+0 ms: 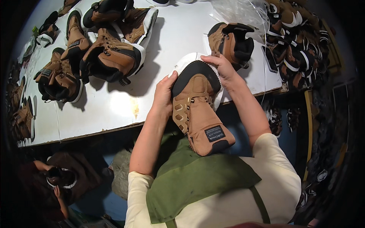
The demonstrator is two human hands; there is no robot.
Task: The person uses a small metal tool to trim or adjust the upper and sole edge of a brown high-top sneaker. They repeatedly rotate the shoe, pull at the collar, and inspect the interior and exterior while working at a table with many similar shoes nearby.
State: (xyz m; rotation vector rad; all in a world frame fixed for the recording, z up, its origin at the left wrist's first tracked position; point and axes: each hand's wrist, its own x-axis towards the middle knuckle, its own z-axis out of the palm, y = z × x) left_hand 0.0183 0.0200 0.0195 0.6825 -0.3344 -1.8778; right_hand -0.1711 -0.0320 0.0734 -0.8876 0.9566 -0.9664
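Note:
Between both hands I hold a brown hiking boot (199, 110), its black toe pointing away from me and its tongue, with a dark label, toward my green apron. A white sole piece (189, 59) wraps round the toe. My left hand (165, 93) is closed on the toe's left side, fingers partly hidden behind it. My right hand (223, 69) grips the front right edge, thumb on the white rim. Just beyond my right hand, another brown boot (232, 42) lies on the white table (171, 36).
Several brown boots (110, 57) crowd the table's left side. Clear plastic film (241, 15) lies at the far right, near a black phone-like object (269, 59). Piled shoes (294, 41) fill a rack on the right. At lower left, another person's hands (57, 192) hold a shoe.

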